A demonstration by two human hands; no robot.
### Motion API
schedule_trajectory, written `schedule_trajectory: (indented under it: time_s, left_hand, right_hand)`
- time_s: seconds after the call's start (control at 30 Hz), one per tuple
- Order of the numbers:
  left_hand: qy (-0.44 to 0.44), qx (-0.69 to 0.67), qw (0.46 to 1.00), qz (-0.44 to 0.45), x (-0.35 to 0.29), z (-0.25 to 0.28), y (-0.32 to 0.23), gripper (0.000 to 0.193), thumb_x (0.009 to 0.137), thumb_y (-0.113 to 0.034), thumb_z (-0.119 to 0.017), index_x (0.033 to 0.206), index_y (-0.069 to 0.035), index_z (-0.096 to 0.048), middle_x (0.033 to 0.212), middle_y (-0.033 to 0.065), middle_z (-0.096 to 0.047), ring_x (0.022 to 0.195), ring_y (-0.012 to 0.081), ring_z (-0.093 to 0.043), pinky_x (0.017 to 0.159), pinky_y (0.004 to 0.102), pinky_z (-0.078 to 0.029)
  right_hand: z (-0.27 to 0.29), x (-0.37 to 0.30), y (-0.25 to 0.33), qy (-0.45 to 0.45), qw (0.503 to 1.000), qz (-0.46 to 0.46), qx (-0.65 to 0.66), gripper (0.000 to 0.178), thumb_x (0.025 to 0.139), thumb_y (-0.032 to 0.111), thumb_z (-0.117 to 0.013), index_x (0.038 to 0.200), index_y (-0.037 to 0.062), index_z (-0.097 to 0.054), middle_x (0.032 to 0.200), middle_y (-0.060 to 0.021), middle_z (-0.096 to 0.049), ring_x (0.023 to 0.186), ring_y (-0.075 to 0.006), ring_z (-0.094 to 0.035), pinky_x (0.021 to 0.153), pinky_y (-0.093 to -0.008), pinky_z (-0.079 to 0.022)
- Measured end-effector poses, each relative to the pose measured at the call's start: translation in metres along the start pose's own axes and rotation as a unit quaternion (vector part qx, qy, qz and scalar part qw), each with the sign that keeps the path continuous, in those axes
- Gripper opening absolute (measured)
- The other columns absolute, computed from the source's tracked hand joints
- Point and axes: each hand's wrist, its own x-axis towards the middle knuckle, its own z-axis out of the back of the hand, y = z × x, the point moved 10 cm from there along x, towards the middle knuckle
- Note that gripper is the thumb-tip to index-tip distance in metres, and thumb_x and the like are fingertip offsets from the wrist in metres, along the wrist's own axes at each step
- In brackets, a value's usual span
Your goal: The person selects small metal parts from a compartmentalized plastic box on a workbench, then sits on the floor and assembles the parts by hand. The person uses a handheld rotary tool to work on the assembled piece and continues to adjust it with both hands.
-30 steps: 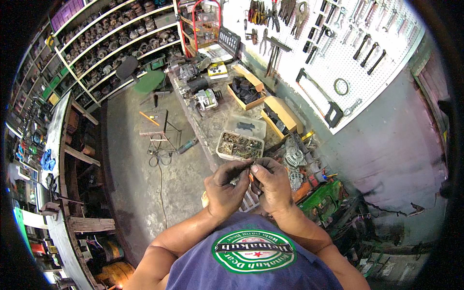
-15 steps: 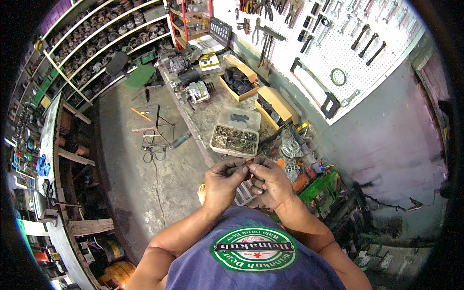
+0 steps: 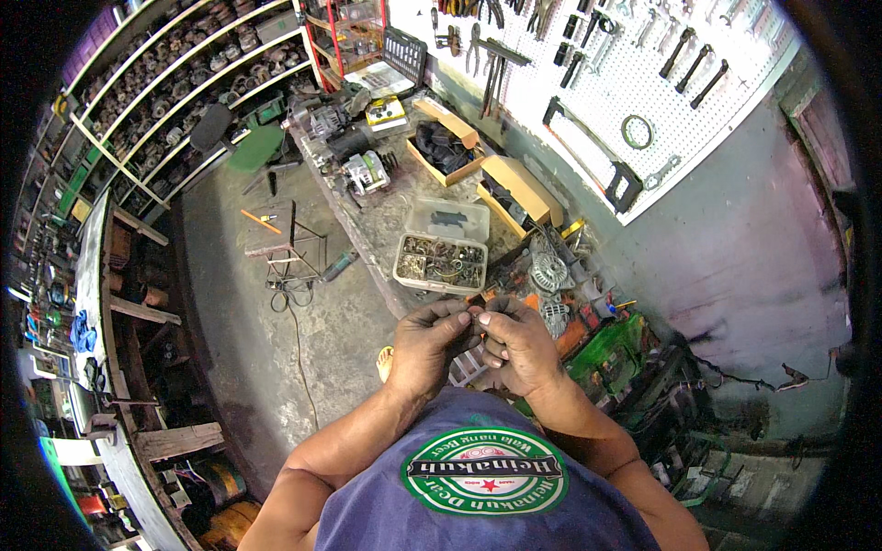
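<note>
Close in front of my chest, the fingertips of both hands meet at a small dark piece with a coppery-brown tint [image 3: 476, 309]; its kind is too small to make out. My left hand [image 3: 423, 344] pinches it between thumb and curled fingers. From the other side, my right hand [image 3: 521, 342] grips it with thumb and forefinger, the other fingers bent in. Just beyond the hands, on the workbench [image 3: 381, 216], stands a clear plastic organizer box [image 3: 441, 264], lid raised, its compartments full of small metal parts.
Two open cardboard boxes [image 3: 522, 191] with black contents and a silver motor-like part [image 3: 367, 172] lie farther along the bench. Metal housings [image 3: 548, 273] sit to the right. A hacksaw [image 3: 622, 188] hangs on the pegboard. A metal stand [image 3: 294, 243] and a cord occupy the floor.
The surroundings have shifted slightly left and up in the picture. Both hands stay together at the small piece, with thumbs and fingertips slightly readjusted on it.
</note>
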Motion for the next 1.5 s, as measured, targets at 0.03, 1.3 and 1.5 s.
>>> schedule_trajectory:
  time_s: [0.03, 1.3, 1.5]
  left_hand:
    - [-0.007, -0.007, 1.000, 0.007, 0.000, 0.000, 0.001, 0.021, 0.105, -0.004, -0.072, 0.123, 0.007, -0.072, 0.116, 0.0156, -0.079, 0.101, 0.0237, -0.078, 0.095, 0.0375, -0.067]
    - [0.027, 0.133, 0.988, -0.072, 0.000, -0.002, 0.000, 0.022, 0.101, -0.001, -0.077, 0.122, 0.006, -0.073, 0.112, 0.0107, -0.081, 0.099, 0.0146, -0.076, 0.090, 0.0292, -0.064]
    - [0.022, 0.144, 0.987, -0.068, 0.002, 0.007, 0.004, 0.024, 0.101, -0.003, -0.079, 0.122, 0.006, -0.073, 0.108, 0.0088, -0.080, 0.097, 0.0137, -0.075, 0.088, 0.0292, -0.063]
  right_hand:
    - [0.002, 0.000, 0.001, -0.010, 1.000, 0.006, 0.000, 0.022, 0.100, 0.012, -0.077, 0.118, 0.0089, -0.065, 0.099, 0.0015, -0.072, 0.056, -0.0027, -0.047, 0.050, -0.0231, -0.039]
    - [-0.003, -0.014, 0.041, -0.059, 0.905, 0.221, -0.357, 0.007, 0.096, 0.004, -0.072, 0.099, 0.0015, -0.066, 0.085, 0.0031, -0.063, 0.076, -0.0057, -0.057, 0.065, -0.0259, -0.047]
    - [0.000, -0.009, 0.033, -0.054, 0.910, 0.195, -0.362, 0.007, 0.095, 0.003, -0.072, 0.099, 0.0018, -0.067, 0.083, 0.0032, -0.064, 0.076, -0.0058, -0.058, 0.065, -0.0265, -0.048]
